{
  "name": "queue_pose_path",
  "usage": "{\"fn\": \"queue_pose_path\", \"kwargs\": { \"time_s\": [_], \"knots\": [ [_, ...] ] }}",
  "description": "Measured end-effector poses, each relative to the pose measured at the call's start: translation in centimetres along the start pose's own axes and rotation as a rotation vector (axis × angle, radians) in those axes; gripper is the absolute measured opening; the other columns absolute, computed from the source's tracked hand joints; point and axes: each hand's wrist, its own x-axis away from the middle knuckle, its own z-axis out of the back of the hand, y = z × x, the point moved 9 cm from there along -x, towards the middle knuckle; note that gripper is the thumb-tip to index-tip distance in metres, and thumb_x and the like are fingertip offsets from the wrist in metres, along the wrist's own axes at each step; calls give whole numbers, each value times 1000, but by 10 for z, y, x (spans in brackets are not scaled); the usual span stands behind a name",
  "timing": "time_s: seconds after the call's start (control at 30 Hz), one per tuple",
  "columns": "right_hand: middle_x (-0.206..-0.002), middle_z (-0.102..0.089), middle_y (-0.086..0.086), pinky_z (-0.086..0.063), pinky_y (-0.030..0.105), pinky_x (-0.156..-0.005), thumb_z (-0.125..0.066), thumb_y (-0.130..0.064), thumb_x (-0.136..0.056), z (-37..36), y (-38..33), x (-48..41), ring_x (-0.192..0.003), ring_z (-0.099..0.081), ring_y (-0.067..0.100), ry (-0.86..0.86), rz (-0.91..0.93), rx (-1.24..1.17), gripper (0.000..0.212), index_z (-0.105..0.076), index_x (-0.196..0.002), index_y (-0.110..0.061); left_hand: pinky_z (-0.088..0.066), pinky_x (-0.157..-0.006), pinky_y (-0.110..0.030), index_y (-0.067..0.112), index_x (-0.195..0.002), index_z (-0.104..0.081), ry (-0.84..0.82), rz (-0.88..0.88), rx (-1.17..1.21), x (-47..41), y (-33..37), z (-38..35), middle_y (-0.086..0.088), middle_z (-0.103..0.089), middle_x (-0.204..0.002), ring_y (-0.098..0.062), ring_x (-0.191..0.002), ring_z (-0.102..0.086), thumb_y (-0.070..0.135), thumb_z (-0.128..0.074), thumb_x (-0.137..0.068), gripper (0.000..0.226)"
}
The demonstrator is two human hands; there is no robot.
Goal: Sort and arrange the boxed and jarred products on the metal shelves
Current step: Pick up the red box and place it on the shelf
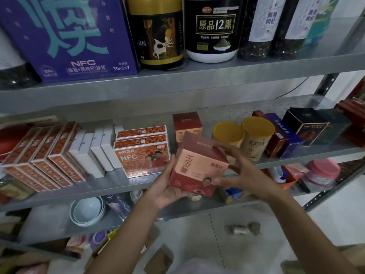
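Note:
I hold a red and pink box (pixel 197 165) tilted in front of the middle metal shelf (pixel 110 186). My left hand (pixel 167 184) cups its lower left corner from below. My right hand (pixel 241 171) grips its right side, fingers curled over the top edge. Behind it on the shelf stands a matching red box (pixel 186 123). Two jars with yellow lids (pixel 228 133) (pixel 256 135) stand to the right of it. Stacked orange NFC boxes (pixel 143 149) lie to the left.
Leaning orange boxes (pixel 45 153) and white boxes (pixel 94 151) fill the shelf's left part; dark boxes (pixel 304 127) stand at the right. The upper shelf carries a purple box (pixel 67 36), a black jar (pixel 158 32) and a white tub (pixel 214 28). Bowls (pixel 87 210) sit on a lower shelf.

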Motion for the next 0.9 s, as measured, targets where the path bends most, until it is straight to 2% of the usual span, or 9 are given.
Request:
{"fn": "queue_pose_path", "kwargs": {
  "time_s": [0.1,0.23,0.37,0.53,0.6,0.67,0.73,0.8,0.9],
  "knots": [
    [-147,-36,-14,-44,31,-107,-85,-48,-57,1,-4,-13,-132,-42,2,-233,-11,73,104,-27,-142,-51,-56,-80,-56,7,-130,-60,-11,81,-5,-3,-8,-1,-27,-55,-134,-42,-116,-58,58,-39,-93,66],
    [-144,-31,-17,-48,20,-96,-81,-53,-60,-6,-11,-23,-129,-43,1,-296,-2,118,98,-23,-139,-62,-55,-78,-55,4,-148,-35,-30,122,35,-10,-7,-4,-30,-37,-147,-44,-124,-45,58,-31,-95,75],
    [-138,-22,-17,-46,29,-103,-82,-68,-54,-3,-16,-33,-130,-36,9,-154,22,335,99,-21,-132,-61,-52,-89,-58,2,-133,-56,-26,77,2,-13,6,-2,-29,-51,-136,-42,-114,-57,56,-48,-92,68],
    [-112,-49,-24,-49,5,-64,-88,-26,-68,-1,-10,-52,-96,-58,-8,-205,-90,294,81,-33,-121,-52,-58,-77,-44,16,-110,-74,65,22,-152,-15,8,8,-19,-68,-118,-31,-106,-68,63,-57,-80,59],
    [-112,-52,-20,-51,10,-63,-89,-24,-67,0,-7,-61,-96,-58,-1,-208,-122,357,87,-33,-131,-42,-57,-79,-44,15,-113,-73,102,7,-139,-15,8,12,-20,-66,-121,-31,-109,-66,63,-56,-80,60],
    [-120,-47,-15,-50,14,-71,-90,-26,-63,0,-9,-69,-106,-51,3,-177,-101,488,98,-31,-141,-36,-58,-77,-43,15,-115,-72,167,-32,-148,-14,14,15,-19,-67,-119,-31,-107,-67,60,-52,-86,57],
    [-125,-39,-11,-47,22,-86,-91,-32,-59,1,-10,-75,-114,-43,8,-140,-67,600,106,-28,-144,-35,-58,-76,-40,14,-108,-72,310,-93,-279,-12,27,21,-16,-72,-109,-27,-97,-71,52,-49,-94,46],
    [-128,-34,-10,-42,29,-96,-90,-38,-55,-1,-11,-82,-119,-35,8,-102,-2,675,108,-27,-143,-36,-56,-79,-41,12,-91,-71,517,-201,-506,-2,47,27,-15,-73,-94,-26,-83,-71,30,-50,-101,30],
    [-136,-29,-5,-32,27,-98,-87,-44,-58,-14,-10,-96,-124,-27,11,-66,138,823,107,-25,-144,-33,-54,-74,-37,11,-86,-72,758,-597,-1115,32,101,11,-7,-72,-87,-23,-75,-67,7,-51,-96,24]
  ]
}}
